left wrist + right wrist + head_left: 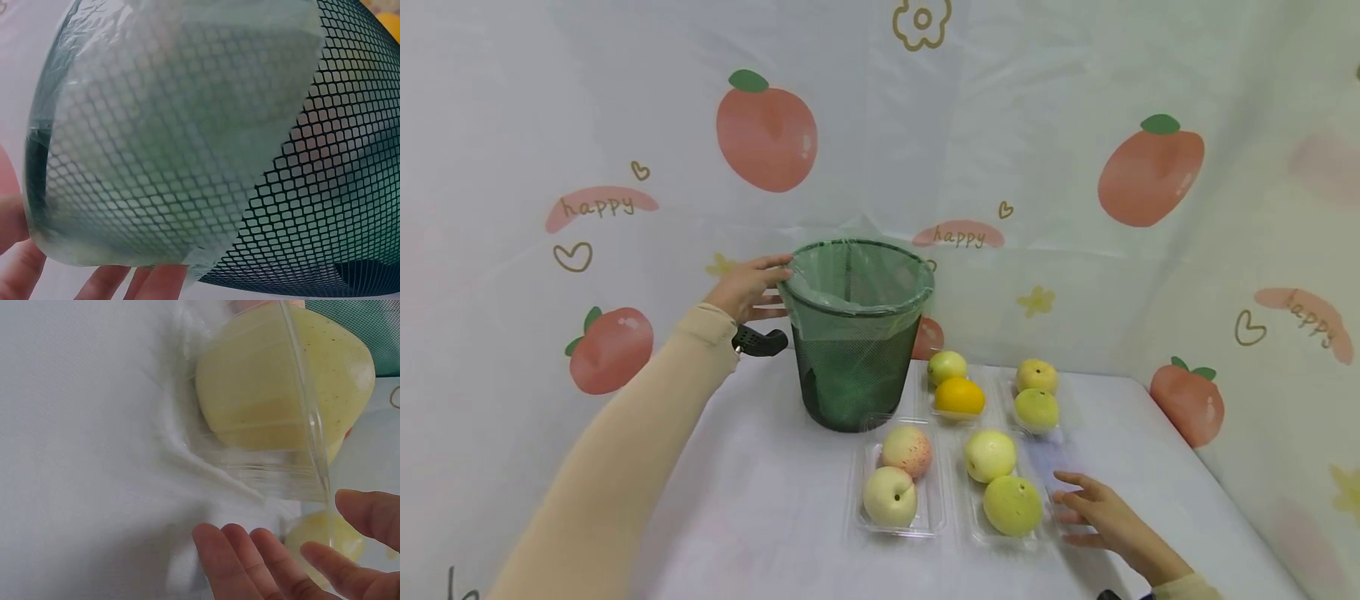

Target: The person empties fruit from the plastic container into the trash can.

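Note:
A dark green mesh bin (pixel 859 375) stands upright at the back of the table, lined with a translucent plastic bag (pixel 820 312) folded over its rim. My left hand (pixel 745 287) touches the bin's left side just at the rim, fingers extended; in the left wrist view, fingertips (pixel 164 281) meet the bag-covered edge. Low on the right, my right hand (pixel 1101 518) hovers with spread fingers and holds nothing. Beside it lies a clear plastic tray (pixel 973 510) with a pale yellow fruit (pixel 991 456) and a yellow-green fruit (pixel 1012 506). The tray's corner is close to the right thumb (pixel 369 512).
Left of that tray, another clear tray (pixel 931 512) holds a blushed peach (pixel 907 452) and a pale fruit (pixel 891 497). Behind are two more pairs, including an orange-yellow fruit (pixel 959 397) and a green-yellow fruit (pixel 1037 410). A fruit-printed curtain (pixel 865 108) hangs behind the table.

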Motion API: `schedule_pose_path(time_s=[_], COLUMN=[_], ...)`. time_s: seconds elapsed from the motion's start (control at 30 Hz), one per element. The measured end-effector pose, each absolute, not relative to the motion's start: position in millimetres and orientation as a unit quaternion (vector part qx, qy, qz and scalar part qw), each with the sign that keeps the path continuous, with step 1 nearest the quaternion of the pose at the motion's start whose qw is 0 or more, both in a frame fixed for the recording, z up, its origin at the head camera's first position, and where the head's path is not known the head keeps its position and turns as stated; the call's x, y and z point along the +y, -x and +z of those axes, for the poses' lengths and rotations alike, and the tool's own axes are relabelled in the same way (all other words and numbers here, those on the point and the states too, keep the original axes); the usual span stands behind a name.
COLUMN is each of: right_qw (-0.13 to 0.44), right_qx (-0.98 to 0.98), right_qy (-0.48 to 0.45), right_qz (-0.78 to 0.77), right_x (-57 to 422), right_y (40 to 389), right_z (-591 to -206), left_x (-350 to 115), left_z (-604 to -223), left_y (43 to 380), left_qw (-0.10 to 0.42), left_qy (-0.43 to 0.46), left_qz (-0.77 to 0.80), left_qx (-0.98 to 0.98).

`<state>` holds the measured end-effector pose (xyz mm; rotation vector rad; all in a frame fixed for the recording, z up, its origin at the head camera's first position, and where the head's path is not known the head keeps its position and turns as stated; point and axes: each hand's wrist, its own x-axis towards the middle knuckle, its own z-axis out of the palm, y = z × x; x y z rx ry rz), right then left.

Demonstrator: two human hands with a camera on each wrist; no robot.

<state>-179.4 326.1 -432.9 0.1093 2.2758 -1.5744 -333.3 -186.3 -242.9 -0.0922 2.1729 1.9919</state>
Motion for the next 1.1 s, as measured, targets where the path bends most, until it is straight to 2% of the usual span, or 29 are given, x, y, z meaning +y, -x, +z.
schedule_pose_path(time_s=[0.33, 1.1], right_qw=[0.242, 0.291], right_qx=[0.773, 0.739], right_qy=[-0.048, -0.028], right_qz=[-0.584, -0.607], right_x=[327, 321], right_y=[183, 193], right_z=[-434, -441], left_x=[-182, -183], left_z=[-243, -242], left_y=[335, 332], left_qw=[0.090, 0.080], left_qy=[0.059, 0.065], left_qz=[0.682, 0.678], left_qx=[0.723, 0.728])
